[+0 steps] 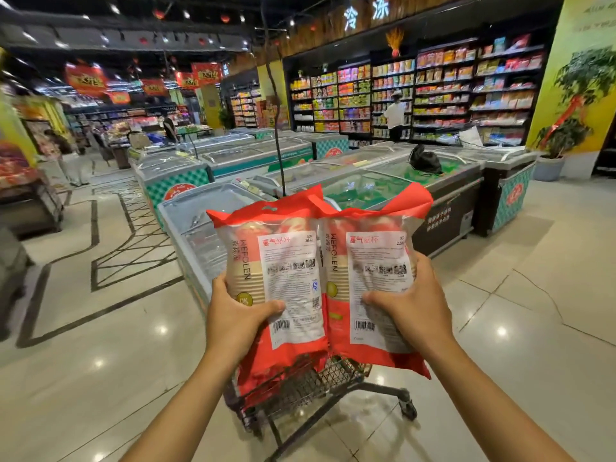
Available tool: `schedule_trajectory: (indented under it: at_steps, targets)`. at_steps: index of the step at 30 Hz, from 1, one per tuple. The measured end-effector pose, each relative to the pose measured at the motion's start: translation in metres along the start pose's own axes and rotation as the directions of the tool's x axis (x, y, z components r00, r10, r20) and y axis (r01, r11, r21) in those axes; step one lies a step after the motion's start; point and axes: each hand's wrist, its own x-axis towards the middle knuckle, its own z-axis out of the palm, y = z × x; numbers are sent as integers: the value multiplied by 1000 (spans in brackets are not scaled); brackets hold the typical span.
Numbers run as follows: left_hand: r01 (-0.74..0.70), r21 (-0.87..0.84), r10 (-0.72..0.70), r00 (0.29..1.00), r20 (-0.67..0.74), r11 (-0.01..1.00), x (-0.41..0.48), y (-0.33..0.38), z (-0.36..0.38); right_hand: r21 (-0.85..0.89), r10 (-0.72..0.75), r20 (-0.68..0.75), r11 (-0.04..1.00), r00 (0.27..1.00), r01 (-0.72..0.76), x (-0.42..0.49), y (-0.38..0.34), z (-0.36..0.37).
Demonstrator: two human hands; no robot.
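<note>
Supermarket frozen-goods hall: glossy tiled floor (500, 311), rows of glass-lidded chest freezers (233, 155), stocked wall shelving (450, 91) behind them.

Item 1. Left pack of paper cups (286, 285), red and clear plastic with a white label facing the viewer. Held upright in the air above the shopping cart (316, 385). Its right edge touches the second pack.

Item 2. Right pack of paper cups (380, 281), same make, upright, held just beside the first and slightly overlapping it at the red top flap.

Item 3. Left hand (233, 318), wrapped round the lower left edge of the left pack, thumb pressed across the label front, fingers hidden behind.

Item 4. Right hand (413, 305), wrapped round the lower right edge of the right pack, thumb on the label front.

Item 5. Shopping cart, wire basket on a dark frame, directly below both packs; the packs' lower ends hide its near rim.

Item 6. Black bag (425, 160), lying on a freezer lid beyond the packs.

Item 7. Person in white top (395, 115), standing at the wall shelving.
</note>
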Motion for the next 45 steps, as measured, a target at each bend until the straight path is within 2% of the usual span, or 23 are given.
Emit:
schedule_trajectory:
  at_steps: [15, 20, 24, 27, 30, 35, 42, 45]
  targets:
    - [158, 26, -154, 979, -135, 987, 119, -54, 48, 2, -20, 141, 1000, 990, 20, 148, 34, 82]
    - [227, -9, -225, 959, -171, 974, 174, -98, 59, 16, -40, 213, 999, 976, 38, 197, 40, 131]
    - [327, -68, -334, 925, -180, 943, 220, -138, 74, -11, -5, 247, 1000, 969, 8, 238, 51, 172]
    - [388, -51, -391, 905, -170, 920, 245, -169, 86, -28, 24, 305, 999, 952, -16, 268, 63, 203]
    - [433, -15, -429, 887, -172, 901, 266, -205, 94, -4, 71, 367, 997, 927, -75, 294, 82, 235]
    - [569, -16, -562, 807, -185, 822, 284, -258, 102, -2, 154, 452, 985, 879, -172, 327, 124, 283]
    - [692, 50, -669, 711, -218, 720, 306, -322, 124, -24, 298, 564, 938, 770, -345, 373, 194, 344]
    - [730, 108, -692, 677, -251, 675, 313, -343, 137, -58, 350, 629, 912, 694, -407, 395, 229, 372]
